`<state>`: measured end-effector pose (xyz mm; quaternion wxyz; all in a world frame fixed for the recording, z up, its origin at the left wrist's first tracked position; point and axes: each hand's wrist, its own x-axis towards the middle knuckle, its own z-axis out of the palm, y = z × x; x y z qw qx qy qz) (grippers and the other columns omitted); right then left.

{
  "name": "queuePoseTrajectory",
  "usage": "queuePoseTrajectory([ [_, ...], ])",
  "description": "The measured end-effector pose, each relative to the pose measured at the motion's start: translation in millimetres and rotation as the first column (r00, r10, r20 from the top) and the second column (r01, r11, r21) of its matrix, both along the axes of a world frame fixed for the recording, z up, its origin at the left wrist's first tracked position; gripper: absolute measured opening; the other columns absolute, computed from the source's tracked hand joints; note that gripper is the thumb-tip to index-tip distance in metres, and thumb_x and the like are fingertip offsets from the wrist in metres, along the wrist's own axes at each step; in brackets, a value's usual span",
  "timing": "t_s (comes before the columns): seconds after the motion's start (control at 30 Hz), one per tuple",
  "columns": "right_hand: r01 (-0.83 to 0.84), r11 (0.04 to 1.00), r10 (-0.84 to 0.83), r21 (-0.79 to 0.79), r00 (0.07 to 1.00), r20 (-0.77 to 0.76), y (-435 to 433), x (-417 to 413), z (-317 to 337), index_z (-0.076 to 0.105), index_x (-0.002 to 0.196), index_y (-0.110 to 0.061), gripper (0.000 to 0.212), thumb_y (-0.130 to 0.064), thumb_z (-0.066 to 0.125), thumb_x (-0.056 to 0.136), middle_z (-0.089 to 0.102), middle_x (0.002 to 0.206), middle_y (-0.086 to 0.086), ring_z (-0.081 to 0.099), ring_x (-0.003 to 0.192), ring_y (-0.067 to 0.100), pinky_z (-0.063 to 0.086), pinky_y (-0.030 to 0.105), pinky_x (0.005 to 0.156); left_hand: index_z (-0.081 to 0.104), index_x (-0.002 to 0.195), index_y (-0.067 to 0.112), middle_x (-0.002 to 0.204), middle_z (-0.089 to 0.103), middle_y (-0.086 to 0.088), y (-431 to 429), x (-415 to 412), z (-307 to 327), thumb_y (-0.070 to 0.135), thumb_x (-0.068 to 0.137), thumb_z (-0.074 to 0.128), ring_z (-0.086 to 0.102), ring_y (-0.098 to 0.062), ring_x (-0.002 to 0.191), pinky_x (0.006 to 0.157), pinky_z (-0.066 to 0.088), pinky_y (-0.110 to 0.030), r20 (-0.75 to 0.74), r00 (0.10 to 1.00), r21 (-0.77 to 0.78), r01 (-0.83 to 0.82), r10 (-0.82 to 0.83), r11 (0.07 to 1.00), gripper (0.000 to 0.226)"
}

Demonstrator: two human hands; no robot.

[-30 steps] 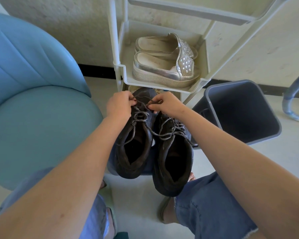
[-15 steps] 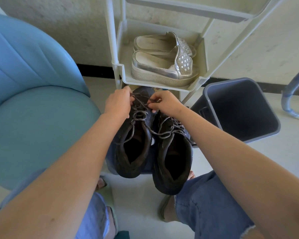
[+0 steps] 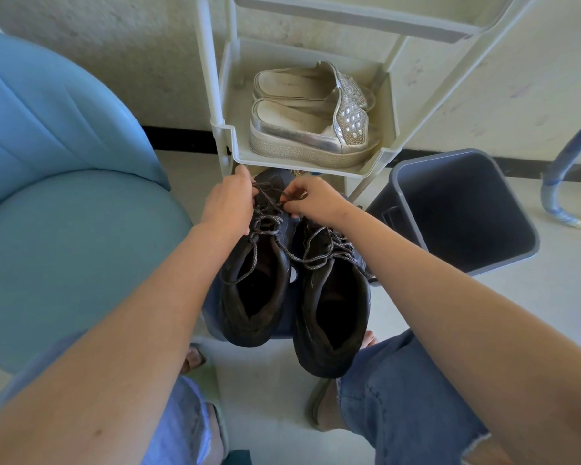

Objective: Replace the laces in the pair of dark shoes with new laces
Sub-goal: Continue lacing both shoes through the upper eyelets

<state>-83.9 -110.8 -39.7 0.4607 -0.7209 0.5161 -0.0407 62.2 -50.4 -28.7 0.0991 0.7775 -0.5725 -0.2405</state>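
The rack tray point(image 3: 235, 149) is overhanging the dark shoes' point(image 3: 329, 360) toes; the blue chair point(image 3: 81, 229) and grey bin point(image 3: 467, 213) are crowding both sides; floor point(image 3: 265, 380) behind the heels is lying open.

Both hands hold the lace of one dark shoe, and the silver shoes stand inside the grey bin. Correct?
No: the head view shows the silver shoes on the rack shelf, not inside the bin. Left hand and right hand do hold the lace.

Home entryway: shoe rack point(image 3: 393, 156), armchair point(image 3: 64, 196)
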Motion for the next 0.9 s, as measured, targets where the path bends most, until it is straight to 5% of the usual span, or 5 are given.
queuePoseTrajectory([
  [0.3,0.099,0.992,-0.102,0.077,0.994,0.034,-1.3,-3.2,7.4,0.066,0.089,-0.009,0.007,-0.016,0.066,0.086,0.058,0.068,-0.001,0.046,0.055,0.007,0.038,0.014,0.051,0.057,0.113,0.011,0.096,0.068,-0.008,-5.6,11.2,-2.6,0.009,0.093,0.056,0.060,-0.023,0.054,0.069,0.052,-0.037,-0.109,0.993,0.020,-0.031,0.033,0.999,0.020],
  [0.5,-0.043,0.999,0.044,0.007,0.998,-0.048,2.4,-2.5,7.7,0.071,0.092,-0.004,0.017,-0.018,0.073,0.082,0.068,0.081,0.009,0.054,0.065,0.010,0.043,0.015,0.061,0.068,0.093,0.011,0.057,0.063,-0.004,-7.3,17.7,6.2,0.012,0.087,0.063,0.064,-0.022,0.061,0.060,0.044,-0.028,-0.152,0.980,0.141,-0.109,0.130,0.984,0.008],
  [0.63,-0.048,0.998,0.044,-0.047,0.996,-0.084,5.5,2.3,4.4,0.070,0.092,-0.004,0.016,-0.018,0.070,0.086,0.061,0.065,-0.002,0.051,0.058,0.003,0.035,0.013,0.054,0.064,0.083,0.015,0.027,0.047,0.006,-5.7,21.0,8.4,0.014,0.087,0.058,0.051,0.000,0.030,0.046,0.032,-0.019,-0.196,0.967,0.192,-0.128,0.166,0.973,0.007],
  [0.9,-0.105,0.994,0.104,-0.015,0.993,-0.056,9.9,-1.7,17.9,0.071,0.088,-0.006,0.014,-0.019,0.072,0.084,0.063,0.069,-0.007,0.054,0.063,0.002,0.042,0.014,0.063,0.072,0.090,0.019,0.032,0.053,0.008,-2.9,26.0,13.0,0.022,0.083,0.071,0.054,-0.003,0.044,0.052,0.035,-0.022,-0.241,0.956,0.272,-0.095,0.164,0.958,0.008],
])
